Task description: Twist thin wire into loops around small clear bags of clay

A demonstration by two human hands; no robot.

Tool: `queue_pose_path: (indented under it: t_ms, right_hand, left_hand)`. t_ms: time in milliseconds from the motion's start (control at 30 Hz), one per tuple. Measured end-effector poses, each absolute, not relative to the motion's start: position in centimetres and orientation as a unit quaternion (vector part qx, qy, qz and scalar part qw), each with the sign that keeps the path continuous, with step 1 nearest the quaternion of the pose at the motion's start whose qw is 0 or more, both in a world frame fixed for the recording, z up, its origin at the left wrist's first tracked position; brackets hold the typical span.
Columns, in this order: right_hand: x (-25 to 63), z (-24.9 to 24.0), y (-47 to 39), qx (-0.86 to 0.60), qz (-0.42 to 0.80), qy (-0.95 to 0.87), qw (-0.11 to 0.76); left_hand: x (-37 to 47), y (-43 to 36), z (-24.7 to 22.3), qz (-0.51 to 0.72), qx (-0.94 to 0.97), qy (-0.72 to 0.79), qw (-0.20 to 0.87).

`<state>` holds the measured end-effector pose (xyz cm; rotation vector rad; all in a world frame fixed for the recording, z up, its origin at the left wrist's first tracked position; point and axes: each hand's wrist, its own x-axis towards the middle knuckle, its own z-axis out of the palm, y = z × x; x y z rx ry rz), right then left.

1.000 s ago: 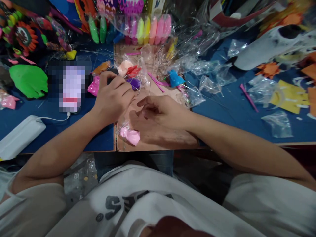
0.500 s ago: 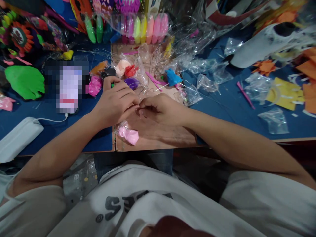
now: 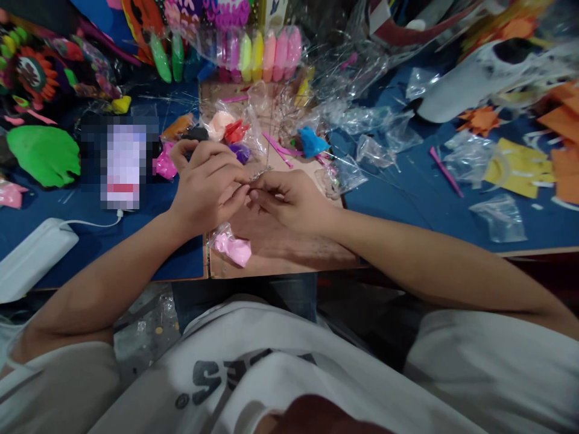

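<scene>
Over the wooden board (image 3: 280, 250), my left hand (image 3: 210, 184) and my right hand (image 3: 292, 199) meet at the fingertips. Both are closed in a pinch, and what they hold is too small and hidden to name. A thin, greyish, wire-like bit (image 3: 261, 175) shows just above the right fingers. Pink clay in a clear wrapper (image 3: 233, 247) lies below my left hand. Beyond the left knuckles are lumps of red clay (image 3: 236, 130), purple clay (image 3: 240, 152) and magenta clay (image 3: 165, 161). Blue clay (image 3: 313, 142) sits past my right hand.
A phone (image 3: 124, 163) is cabled to a white power bank (image 3: 38, 259) on the left, near a flat green clay piece (image 3: 44, 155). Wrapped coloured clay sticks (image 3: 257, 55) stand at the back. Clear plastic bags (image 3: 375, 150), a white mask-like form (image 3: 465, 90) and yellow foam (image 3: 520, 169) lie right.
My hands stay pinched together, with a slight shift of the fingers; the left index finger is lifted a little more. The whole view has moved slightly.
</scene>
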<state>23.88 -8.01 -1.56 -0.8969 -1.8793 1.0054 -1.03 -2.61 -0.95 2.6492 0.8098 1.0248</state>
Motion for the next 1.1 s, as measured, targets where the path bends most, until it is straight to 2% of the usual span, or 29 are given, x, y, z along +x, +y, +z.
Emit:
queue_pose_path:
  t_ms: [167, 333, 767, 933, 1100]
  right_hand:
    - [23.8, -1.6, -8.2, -0.361, 0.420, -0.732, 0.396]
    - [23.7, -1.5, -8.9, -0.356, 0.428, -0.724, 0.408]
    - [24.3, -1.3, -9.4, -0.443, 0.193, -0.784, 0.389]
    - [24.9, -1.1, -9.3, -0.444, 0.181, -0.790, 0.381]
    - [25.0, -0.7, -9.3, -0.439, 0.194, -0.794, 0.372]
  left_hand:
    - [-1.2, -2.9, -1.0, 0.320, 0.887, 0.312, 0.117]
    - [-0.8, -3.2, -0.9, 0.361, 0.866, 0.336, 0.086]
    - [-0.2, -4.3, 0.1, 0.375, 0.837, 0.357, 0.176]
    - [0.1, -4.1, 0.1, 0.440, 0.799, 0.309, 0.268]
    - [0.2, -3.8, -0.4, 0.466, 0.788, 0.274, 0.297]
